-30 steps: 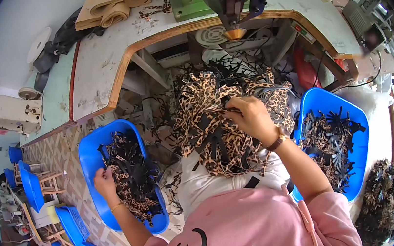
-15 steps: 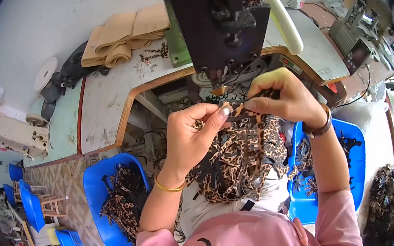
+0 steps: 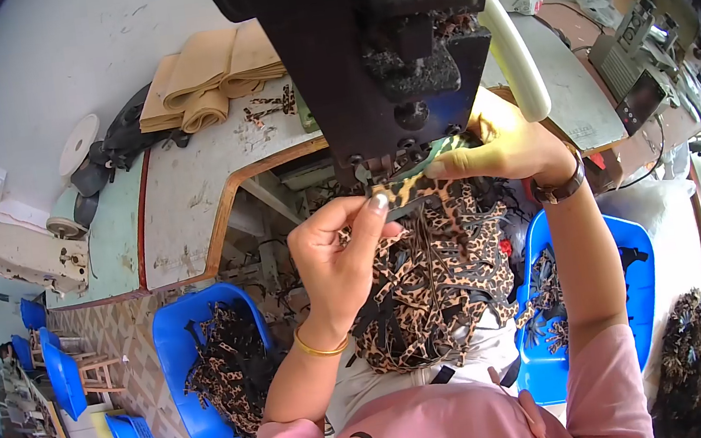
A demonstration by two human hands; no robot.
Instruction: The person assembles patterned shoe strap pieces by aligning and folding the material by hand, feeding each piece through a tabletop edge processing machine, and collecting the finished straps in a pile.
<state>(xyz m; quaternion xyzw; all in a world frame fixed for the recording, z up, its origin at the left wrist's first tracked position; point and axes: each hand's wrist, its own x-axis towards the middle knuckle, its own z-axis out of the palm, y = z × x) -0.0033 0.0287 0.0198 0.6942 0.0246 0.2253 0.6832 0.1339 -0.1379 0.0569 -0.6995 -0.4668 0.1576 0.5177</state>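
Note:
A leopard-print strap (image 3: 406,189) is stretched between my two hands, just below the lower end of a black machine head (image 3: 386,48). My left hand (image 3: 339,251) pinches the strap's left end between thumb and forefinger. Farther right and slightly higher, my right hand (image 3: 506,147) grips the other end, its fingers partly hidden behind the machine and lit by a yellowish glow. Whether the strap touches the machine I cannot tell. Below the hands, a heap of leopard-print and black straps (image 3: 429,288) lies over my lap.
Blue bins with more straps stand to my left (image 3: 183,406) and right (image 3: 641,306). A grey worktable (image 3: 188,182) with a wooden edge curves around the machine, bearing folded brown sheets (image 3: 213,65). A white lamp tube (image 3: 516,54) hangs beside the machine head.
Both hands have moved with the strap up close to the underside of the machine head, which now looms larger. My right hand is now lit by a yellowish glow.

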